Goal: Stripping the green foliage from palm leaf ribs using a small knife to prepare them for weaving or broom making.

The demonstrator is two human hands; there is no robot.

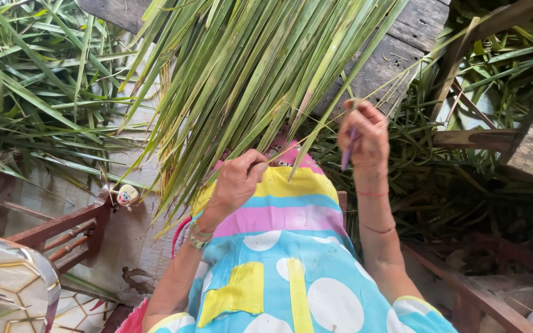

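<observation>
Wooden planks (402, 55) and pale floor (124, 240), green cuttings strewn both sides. One palm-leaf bundle (248, 68); two hands: left hand (237, 180) fingers curled gripping its leaves, right hand (365, 132) pinched around one purple tool (347, 154).

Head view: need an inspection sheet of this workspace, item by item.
Surface: bright patterned cloth over the person's lap; the leaf bundle rests on it.
Job's things: bundle of long green leaves fanning up from the lap; thin purple tool in the right hand.
Clutter: loose leaves piled on the floor at left, more at right.
Grippers: left hand grips the bundle's base, fingers curled; right hand raised, pinching a thin strip and the tool.
Cables: nothing seen.
Surroundings: dark wooden planks above, wooden chair frame at left, tiled floor.
</observation>
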